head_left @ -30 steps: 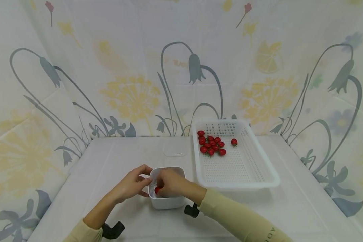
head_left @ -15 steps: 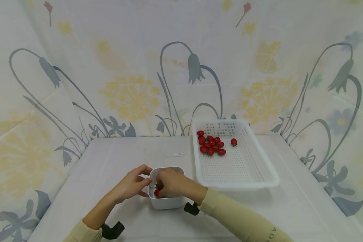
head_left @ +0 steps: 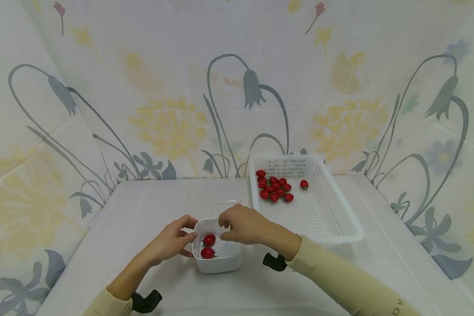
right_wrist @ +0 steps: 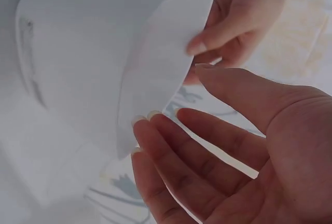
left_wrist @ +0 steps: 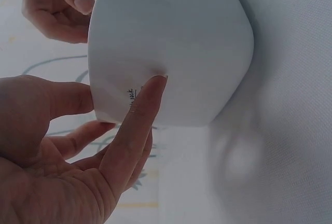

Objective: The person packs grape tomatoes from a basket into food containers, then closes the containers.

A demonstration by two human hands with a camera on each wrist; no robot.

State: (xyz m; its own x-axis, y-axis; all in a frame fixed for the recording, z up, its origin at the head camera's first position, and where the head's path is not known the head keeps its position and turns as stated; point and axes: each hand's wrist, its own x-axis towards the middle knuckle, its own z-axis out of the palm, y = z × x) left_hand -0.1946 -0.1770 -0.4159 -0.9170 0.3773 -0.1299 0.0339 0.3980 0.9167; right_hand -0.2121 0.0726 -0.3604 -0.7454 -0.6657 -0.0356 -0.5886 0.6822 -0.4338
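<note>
A small white square container (head_left: 220,264) stands on the table in the head view. Inside it, on the left side, lie two cherry tomatoes (head_left: 209,240) with green stems. My left hand (head_left: 173,239) holds the container's left side. In the left wrist view, the thumb meets the rim while a long finger lies along the outer wall (left_wrist: 176,32). Over the container's right rim hovers my right hand (head_left: 242,224), its fingers loosely bent. The right wrist view shows a gap between that hand's thumb and fingertips, with nothing held.
A white perforated basket (head_left: 308,221) sits at the back right, with several cherry tomatoes (head_left: 275,188) clustered on its left and a single tomato (head_left: 304,184) apart. A clear flat lid (head_left: 226,195) lies behind the container. A flowered cloth hangs behind the table.
My right hand has risen out of the container and moved right, leaving a tomato there; two tomatoes are now in plain sight inside. The left hand has stayed at the container's side.
</note>
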